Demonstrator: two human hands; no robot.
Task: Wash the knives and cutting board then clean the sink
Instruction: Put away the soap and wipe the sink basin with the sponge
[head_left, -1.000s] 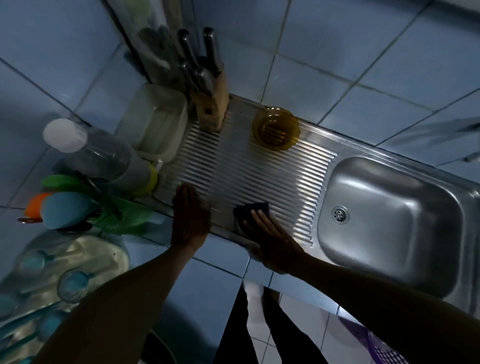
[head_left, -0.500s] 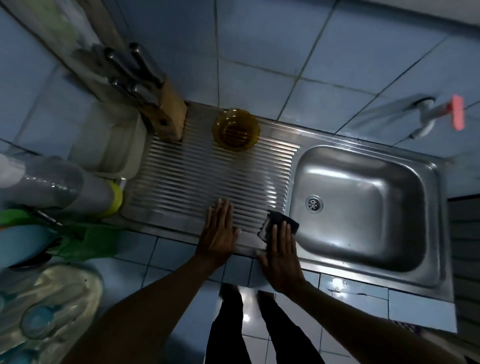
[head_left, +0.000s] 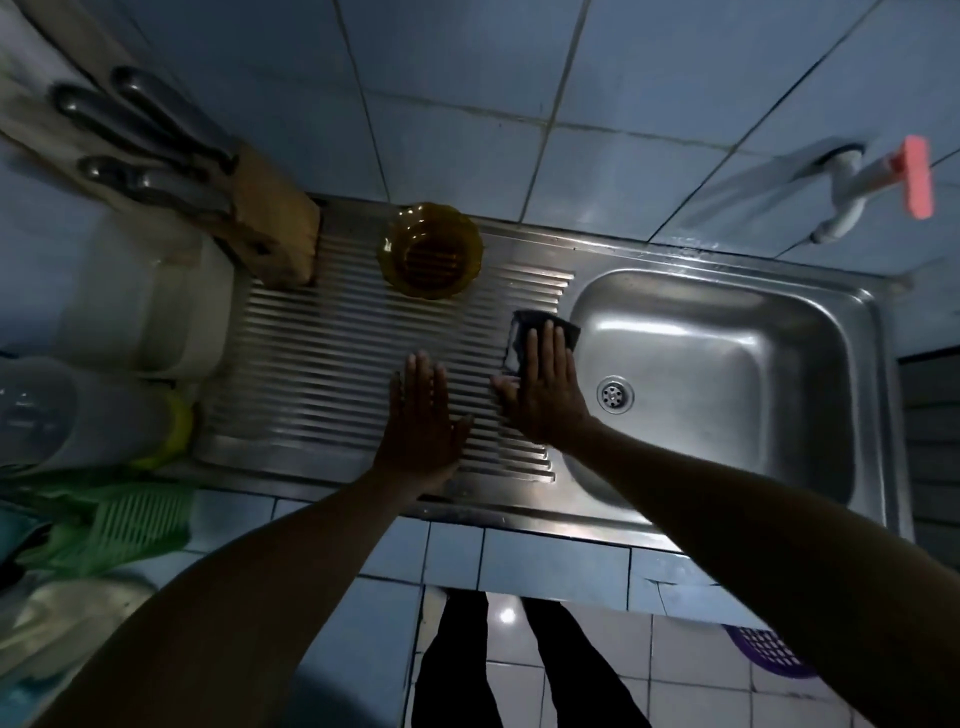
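Both hands are flat on the steel: the right hand (head_left: 540, 395) presses a dark scouring pad (head_left: 540, 332) with straight fingers, and the left hand (head_left: 423, 415) lies open, palm down, on the ribbed drainboard (head_left: 322, 374) beside it, holding nothing. A second ago the pad was down at the front lip of the drainboard; now it has travelled right and back, up to the edge where the ribs meet the sink basin (head_left: 727, 364). So the wiping is working its way across the draining surface toward the bowl of the sink, which I'd judge comes next. The knives (head_left: 140, 140) already stand in their wooden block (head_left: 275, 228) at the back left, next to an amber bowl (head_left: 431, 249). I can't make out a cutting board for certain. The tap (head_left: 872, 182) on the wall runs no water that I can see.
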